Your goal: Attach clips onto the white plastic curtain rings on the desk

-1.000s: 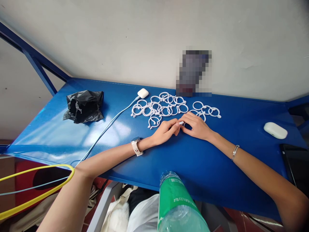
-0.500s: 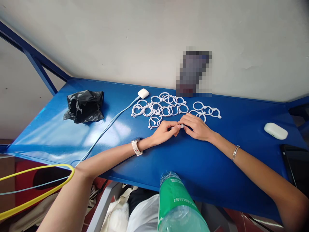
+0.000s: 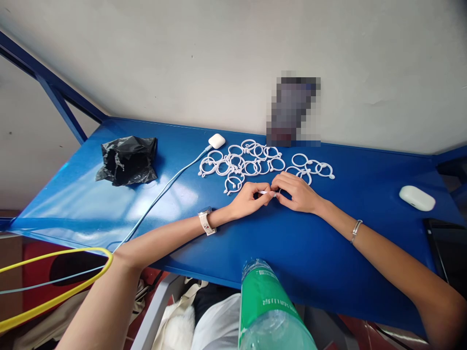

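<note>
My left hand [image 3: 250, 200] and my right hand [image 3: 297, 192] meet on the blue table [image 3: 328, 253], fingertips pinched together on one small white plastic ring [image 3: 268, 193] held between them. Just beyond the hands lies a spread of several white plastic rings [image 3: 242, 163], with a smaller group of white rings [image 3: 310, 168] to the right. My left wrist carries a watch [image 3: 205, 221], my right a thin bracelet [image 3: 355, 229].
A crumpled black bag [image 3: 127, 159] lies at the left. A white charger [image 3: 216, 141] with its cable [image 3: 160, 197] runs off the front edge. A white earbud case [image 3: 417, 198] sits at the right. A green-labelled bottle [image 3: 268, 306] stands close below. A pixelated object [image 3: 292, 111] leans on the wall.
The hands have stayed in place; the fingers have shifted slightly on the white ring, which now shows more between the fingertips.
</note>
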Demonstrator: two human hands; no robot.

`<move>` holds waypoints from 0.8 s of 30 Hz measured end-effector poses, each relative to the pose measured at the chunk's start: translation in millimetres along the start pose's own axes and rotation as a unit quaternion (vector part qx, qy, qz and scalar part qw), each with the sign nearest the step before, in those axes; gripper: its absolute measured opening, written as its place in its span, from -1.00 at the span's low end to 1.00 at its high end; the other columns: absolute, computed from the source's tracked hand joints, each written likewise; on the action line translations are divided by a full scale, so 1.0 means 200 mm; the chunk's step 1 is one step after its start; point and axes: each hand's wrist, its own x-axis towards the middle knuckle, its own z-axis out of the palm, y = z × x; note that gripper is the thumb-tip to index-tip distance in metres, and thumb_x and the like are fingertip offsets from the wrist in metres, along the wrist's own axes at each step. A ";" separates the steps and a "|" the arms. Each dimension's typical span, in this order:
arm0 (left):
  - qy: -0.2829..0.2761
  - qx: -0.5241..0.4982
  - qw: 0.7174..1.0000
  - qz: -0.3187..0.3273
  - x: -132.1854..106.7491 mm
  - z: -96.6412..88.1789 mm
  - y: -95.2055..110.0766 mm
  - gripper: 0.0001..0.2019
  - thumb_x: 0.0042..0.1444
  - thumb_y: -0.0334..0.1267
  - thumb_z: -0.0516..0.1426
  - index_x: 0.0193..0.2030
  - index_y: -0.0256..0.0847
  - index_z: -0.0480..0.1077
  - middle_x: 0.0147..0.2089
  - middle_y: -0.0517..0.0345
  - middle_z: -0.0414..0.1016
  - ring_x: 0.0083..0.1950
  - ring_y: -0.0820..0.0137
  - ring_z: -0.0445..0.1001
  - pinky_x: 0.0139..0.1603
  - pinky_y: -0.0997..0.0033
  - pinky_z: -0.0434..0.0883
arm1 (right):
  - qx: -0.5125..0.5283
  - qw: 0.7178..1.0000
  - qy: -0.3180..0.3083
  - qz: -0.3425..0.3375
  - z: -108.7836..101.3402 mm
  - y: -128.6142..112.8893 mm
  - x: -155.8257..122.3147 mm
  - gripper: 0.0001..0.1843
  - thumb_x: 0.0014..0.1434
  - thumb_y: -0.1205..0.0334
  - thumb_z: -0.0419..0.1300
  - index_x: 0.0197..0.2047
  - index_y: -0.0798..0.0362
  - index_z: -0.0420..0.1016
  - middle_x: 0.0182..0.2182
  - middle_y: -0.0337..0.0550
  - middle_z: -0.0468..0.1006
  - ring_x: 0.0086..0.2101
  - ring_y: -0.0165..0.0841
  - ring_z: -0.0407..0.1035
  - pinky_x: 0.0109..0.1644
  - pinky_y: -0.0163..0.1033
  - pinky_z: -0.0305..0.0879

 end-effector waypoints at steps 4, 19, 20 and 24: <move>0.000 -0.001 1.000 -0.001 0.00 0.00 0.00 -0.62 0.24 -0.11 0.00 -0.54 -0.27 0.28 -0.54 0.24 0.32 -0.48 0.52 0.21 -0.37 0.48 0.17 | 0.001 1.000 -0.002 0.000 0.00 0.00 0.00 -0.92 0.25 0.32 0.04 -0.27 0.05 0.35 -0.33 -0.09 0.48 -0.32 -0.27 0.29 -0.24 -0.16 0.21; -0.001 0.000 1.000 -0.004 0.00 0.00 0.00 -0.65 0.23 -0.12 -0.01 -0.53 -0.26 0.27 -0.53 0.23 0.33 -0.47 0.50 0.25 -0.33 0.47 0.21 | 0.001 1.000 -0.006 -0.001 0.00 0.00 0.00 -0.90 0.26 0.32 0.03 -0.25 0.05 0.36 -0.33 -0.10 0.48 -0.31 -0.28 0.29 -0.24 -0.15 0.21; -0.002 -0.007 1.000 -0.003 0.00 0.00 -0.01 -0.67 0.22 -0.15 -0.01 -0.52 -0.26 0.27 -0.53 0.23 0.33 -0.46 0.50 0.26 -0.32 0.47 0.22 | 0.002 1.000 -0.008 -0.001 0.00 0.01 0.00 -0.90 0.26 0.32 0.03 -0.24 0.05 0.36 -0.32 -0.09 0.48 -0.31 -0.27 0.29 -0.23 -0.15 0.21; -0.003 -0.031 0.999 0.007 0.00 0.00 -0.01 -0.76 0.17 -0.26 -0.01 -0.50 -0.26 0.29 -0.50 0.23 0.36 -0.44 0.49 0.30 -0.29 0.47 0.24 | 0.001 1.000 -0.010 -0.005 0.00 0.01 0.00 -0.89 0.27 0.31 0.02 -0.22 0.04 0.37 -0.31 -0.08 0.48 -0.30 -0.27 0.29 -0.23 -0.15 0.21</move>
